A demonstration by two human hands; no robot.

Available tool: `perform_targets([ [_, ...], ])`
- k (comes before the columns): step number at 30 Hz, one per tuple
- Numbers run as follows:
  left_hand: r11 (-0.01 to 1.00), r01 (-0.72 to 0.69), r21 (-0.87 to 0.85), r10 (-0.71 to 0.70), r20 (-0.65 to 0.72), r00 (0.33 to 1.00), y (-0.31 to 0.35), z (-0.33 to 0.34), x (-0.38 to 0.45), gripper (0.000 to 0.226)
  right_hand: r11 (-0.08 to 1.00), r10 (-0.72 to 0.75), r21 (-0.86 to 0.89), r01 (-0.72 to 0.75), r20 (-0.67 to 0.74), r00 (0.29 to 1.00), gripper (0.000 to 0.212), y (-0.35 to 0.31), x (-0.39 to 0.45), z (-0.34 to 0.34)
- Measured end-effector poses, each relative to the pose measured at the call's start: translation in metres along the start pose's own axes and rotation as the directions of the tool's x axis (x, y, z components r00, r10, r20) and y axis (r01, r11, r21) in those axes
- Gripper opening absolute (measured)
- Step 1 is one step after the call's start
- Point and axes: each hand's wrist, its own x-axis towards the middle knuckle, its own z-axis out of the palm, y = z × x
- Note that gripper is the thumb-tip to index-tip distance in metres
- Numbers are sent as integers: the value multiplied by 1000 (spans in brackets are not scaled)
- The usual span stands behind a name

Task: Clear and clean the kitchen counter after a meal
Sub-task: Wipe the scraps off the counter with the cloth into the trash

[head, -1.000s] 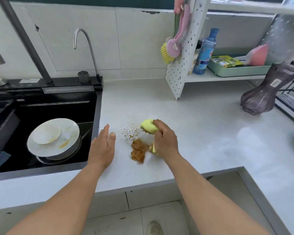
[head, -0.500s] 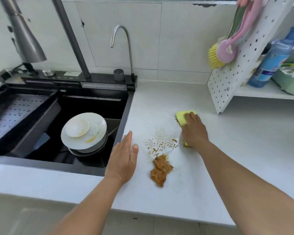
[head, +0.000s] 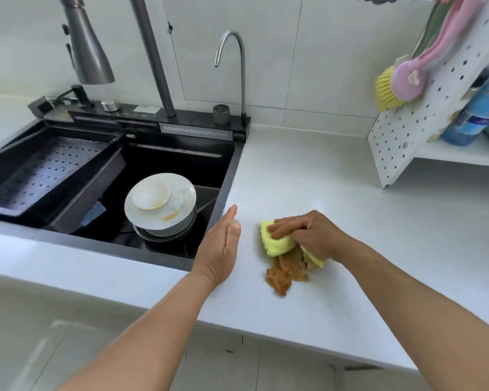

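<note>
Cloth [head: 277, 241] slid onto crumbs, right fingers [head: 283, 228] clamping it; left fingers [head: 232, 218] together beside sink [head: 229, 176].

Yellow cloth [head: 277, 242] bunched on white tabletop [head: 322, 176], touching a pile of brown food scraps [head: 284, 275]. Soiled stacked plates [head: 164, 207] sit in black sink [head: 158, 156].

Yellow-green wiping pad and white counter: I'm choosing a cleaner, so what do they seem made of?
The yellow-green wiping pad looks like soft sponge or cloth: it buckles under the right hand. The white counter looks like smooth, faintly speckled stone or composite, with a soft sheen.
</note>
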Motion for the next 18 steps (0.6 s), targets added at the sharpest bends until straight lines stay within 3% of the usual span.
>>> perform_targets([
  [2,994,7,-107,-11,-35,999,2,-4,-10,62,985,54,168,-34,-116,992,51,-6,-11,-4],
  [4,996,-7,-92,6,-14,1000,3,-5,-19,64,952,114,307,-16,-305,945,48,-7,-19,-10],
  [7,997,-51,-66,54,32,998,5,-3,-31,64,933,264,353,-66,-551,792,43,2,-30,-16],
  [10,989,-52,-135,49,-26,998,7,-6,-37,64,957,288,177,-229,-662,692,47,14,-43,-13],
  [13,981,-46,-189,23,-118,993,0,-14,-42,63,953,160,-76,-294,-698,698,44,19,-60,11],
  [18,981,-7,-196,-27,-170,985,-8,-13,-53,50,902,158,-169,-397,-728,667,46,18,-59,67],
])
